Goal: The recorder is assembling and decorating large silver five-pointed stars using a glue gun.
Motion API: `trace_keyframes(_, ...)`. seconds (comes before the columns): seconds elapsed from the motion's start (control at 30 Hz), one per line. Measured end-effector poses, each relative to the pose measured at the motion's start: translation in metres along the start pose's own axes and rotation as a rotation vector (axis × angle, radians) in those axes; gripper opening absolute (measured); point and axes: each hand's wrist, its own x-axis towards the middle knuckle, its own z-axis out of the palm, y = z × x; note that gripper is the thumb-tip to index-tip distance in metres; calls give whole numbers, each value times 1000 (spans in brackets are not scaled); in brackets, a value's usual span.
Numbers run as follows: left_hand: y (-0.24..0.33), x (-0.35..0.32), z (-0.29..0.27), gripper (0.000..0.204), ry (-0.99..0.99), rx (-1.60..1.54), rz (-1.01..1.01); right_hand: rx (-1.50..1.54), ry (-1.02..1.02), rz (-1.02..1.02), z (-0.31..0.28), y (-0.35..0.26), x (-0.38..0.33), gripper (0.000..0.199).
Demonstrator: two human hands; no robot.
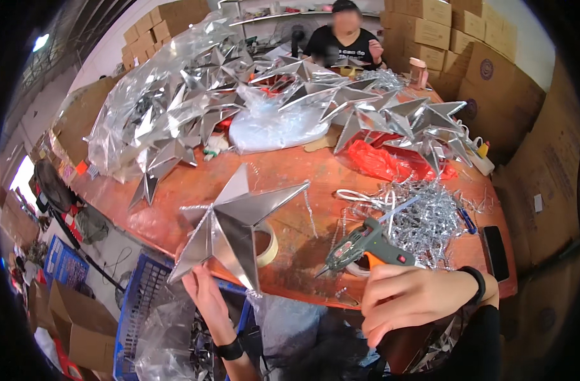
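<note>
My left hand (204,293) holds a silver foil star (229,225) by its lower left points, its fingers partly hidden behind the star. Thin tinsel trails from the star's right tip. My right hand (404,301) hangs at the table's near edge, its fingers curled together; whether something small is pinched in them I cannot make out. Just beyond that hand, a grey and orange glue gun (364,244) lies with its nozzle toward the left, the handle end partly covered by the hand. A roll of tape (266,246) shows behind the star.
Loose silver tinsel (423,219) lies right of the gun, near a phone (495,253) and a blue pen (468,221). More silver stars (391,120) and red plastic (385,162) fill the far side. Across sits another person (344,44). A blue crate (134,317) stands below left.
</note>
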Motion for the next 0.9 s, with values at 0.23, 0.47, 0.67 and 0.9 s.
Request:
trace_keyframes(0.23,4,-7,21,46,-188,19,40,13,-1,132,0,-7,-1,31)
trace_keyframes(0.47,-3,-9,13,42,-195,171,49,69,-40,228,-4,-5,4,46)
trace_keyframes(0.67,29,-20,33,31,-161,386,79,91,126,146,4,-3,1,21)
trace_keyframes(0.9,62,-59,4,27,-171,688,-52,26,-239,105,19,8,-1,38)
